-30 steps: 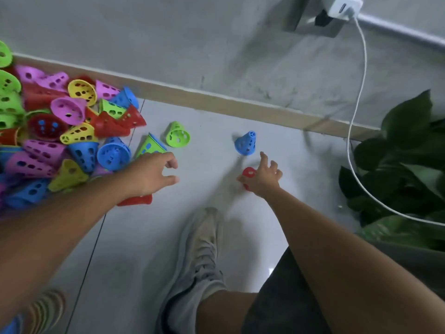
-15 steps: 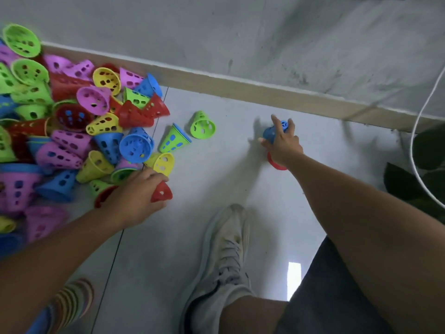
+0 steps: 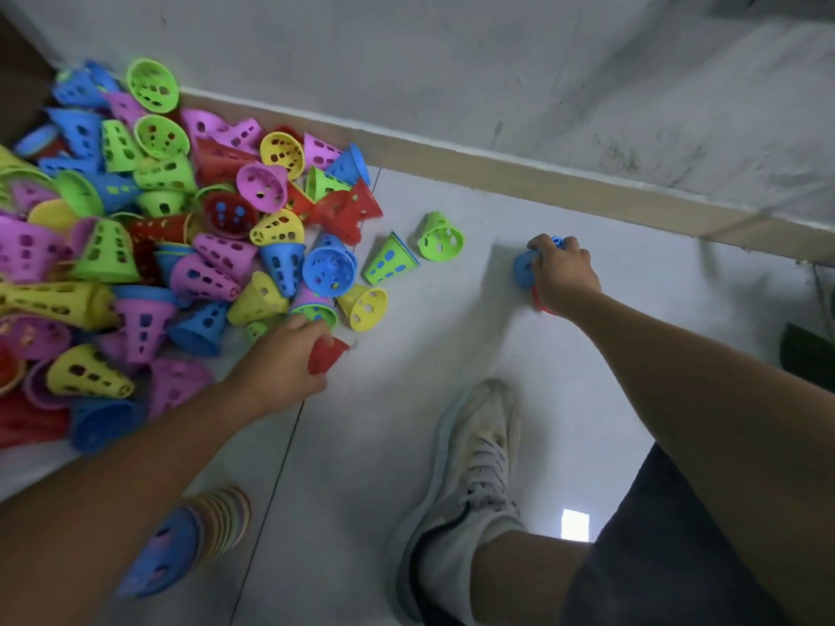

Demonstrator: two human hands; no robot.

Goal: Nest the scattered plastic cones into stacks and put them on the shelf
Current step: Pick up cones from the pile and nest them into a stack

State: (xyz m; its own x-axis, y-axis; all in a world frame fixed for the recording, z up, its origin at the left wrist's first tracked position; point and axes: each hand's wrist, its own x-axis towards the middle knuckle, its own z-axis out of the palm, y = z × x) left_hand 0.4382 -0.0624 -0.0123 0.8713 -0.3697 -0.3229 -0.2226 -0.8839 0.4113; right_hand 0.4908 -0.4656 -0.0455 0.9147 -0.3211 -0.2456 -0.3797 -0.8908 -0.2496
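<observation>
A big heap of perforated plastic cones (image 3: 149, 246) in pink, green, blue, yellow and red covers the floor at the left. At the heap's near edge my left hand (image 3: 280, 363) grips a red cone (image 3: 326, 354). Farther right, near the skirting, my right hand (image 3: 562, 273) is curled round a blue cone (image 3: 524, 267); a red rim (image 3: 540, 302) shows under the palm. Two green cones (image 3: 440, 237) lie loose between the heap and my right hand. A nested multicoloured stack with a blue cone on its end (image 3: 189, 539) lies under my left forearm.
A grey wall with a wooden skirting board (image 3: 565, 178) runs along the far side. My white sneaker (image 3: 474, 467) stands on the tiled floor between my arms. A dark leaf (image 3: 809, 359) pokes in at the right edge.
My right hand has closed round the blue cone it was reaching for, with the red one under it. My left hand still holds its red cone. The view has shifted left.
</observation>
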